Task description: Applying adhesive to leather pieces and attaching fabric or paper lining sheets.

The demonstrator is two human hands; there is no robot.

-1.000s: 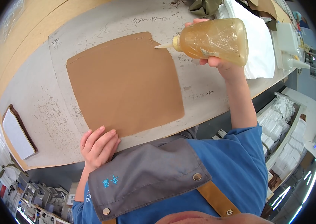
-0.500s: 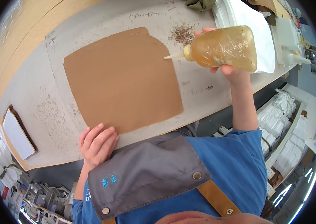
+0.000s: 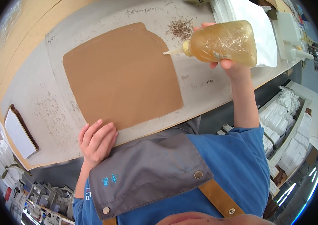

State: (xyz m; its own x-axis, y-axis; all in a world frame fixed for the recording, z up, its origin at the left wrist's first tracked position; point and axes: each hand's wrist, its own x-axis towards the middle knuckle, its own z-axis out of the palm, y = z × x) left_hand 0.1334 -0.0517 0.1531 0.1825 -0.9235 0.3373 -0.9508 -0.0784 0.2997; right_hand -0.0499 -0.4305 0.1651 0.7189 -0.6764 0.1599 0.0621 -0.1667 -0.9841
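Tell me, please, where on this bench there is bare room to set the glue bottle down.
Bare bench lies right of the brown sheet, below the glue bottle held in the right hand, up to the white sheets. Another patch lies between the brown sheet's left edge and the white pad. The near edge is crowded where the left hand presses.

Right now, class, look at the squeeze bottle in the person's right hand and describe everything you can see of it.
The squeeze bottle is soft, translucent plastic filled with amber-yellow liquid, probably glue, with crinkled clear film round its body. It lies almost level in the air, its narrow pale nozzle pointing left, with the tip at the right edge of the brown sheet on the workbench. The right hand grips it from below and behind; nothing else touches it.
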